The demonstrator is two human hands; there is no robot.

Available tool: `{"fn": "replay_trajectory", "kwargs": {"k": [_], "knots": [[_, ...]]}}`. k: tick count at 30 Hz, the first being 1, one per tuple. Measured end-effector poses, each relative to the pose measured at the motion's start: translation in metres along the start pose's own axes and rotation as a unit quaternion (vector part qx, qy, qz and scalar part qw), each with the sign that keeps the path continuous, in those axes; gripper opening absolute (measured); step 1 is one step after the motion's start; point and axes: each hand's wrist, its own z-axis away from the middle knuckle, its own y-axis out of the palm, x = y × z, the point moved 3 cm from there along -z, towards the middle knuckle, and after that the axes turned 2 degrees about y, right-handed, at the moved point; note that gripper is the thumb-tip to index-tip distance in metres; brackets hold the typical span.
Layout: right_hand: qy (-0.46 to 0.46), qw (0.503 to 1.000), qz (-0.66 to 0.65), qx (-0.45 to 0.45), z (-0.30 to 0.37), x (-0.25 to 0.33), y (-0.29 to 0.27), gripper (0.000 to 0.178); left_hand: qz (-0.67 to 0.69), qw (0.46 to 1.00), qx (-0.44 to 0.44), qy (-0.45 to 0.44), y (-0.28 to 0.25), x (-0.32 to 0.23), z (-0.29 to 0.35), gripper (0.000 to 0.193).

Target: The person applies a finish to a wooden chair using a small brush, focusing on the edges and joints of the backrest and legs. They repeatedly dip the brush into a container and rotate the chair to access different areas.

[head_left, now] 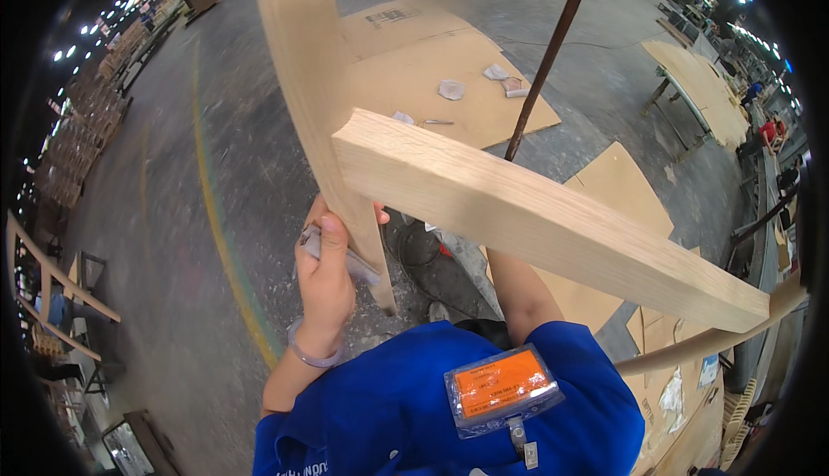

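A pale wooden frame fills the middle of the view. Its long upright piece [298, 62] runs down past my left hand, and a thick wooden rail [553, 217] joins it, slanting to the lower right. My left hand [325, 273] is closed around the upright below the joint. A folded greyish sheet [350, 262], which looks like sandpaper, is pinched under its thumb against the wood. Fingertips show at the upright's far side. My right forearm [522, 299] passes behind the rail, which hides that hand, so its grip cannot be made out.
Flat cardboard sheets [406, 70] lie on the grey floor, with crumpled pieces [451, 89] on them. A dark metal rod [553, 53] stands behind the rail. A curved wooden part [691, 348] lies under the rail's right end. Another wooden frame [65, 277] stands far left.
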Motion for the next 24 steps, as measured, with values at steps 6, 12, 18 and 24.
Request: {"fn": "replay_trajectory", "kwargs": {"k": [6, 12, 18, 24], "knots": [[0.027, 0.999, 0.028, 0.011, -0.014, -0.013, 0.022, 0.034, -0.018, 0.999, -0.018, 0.022, -0.008, 0.0, -0.004, 0.052], [0.033, 0.999, 0.029, 0.019, -0.016, -0.016, 0.028, 0.034, -0.029, 0.999, -0.028, 0.017, -0.014, 0.0, -0.004, 0.053], [0.028, 0.999, -0.008, 0.021, -0.016, -0.009, 0.019, 0.034, -0.022, 0.999, -0.024, -0.01, -0.029, -0.011, -0.006, 0.059], [0.015, 0.996, -0.078, 0.036, -0.016, 0.008, 0.015, 0.035, -0.042, 0.998, -0.049, 0.01, -0.041, -0.016, -0.015, 0.057]]}}
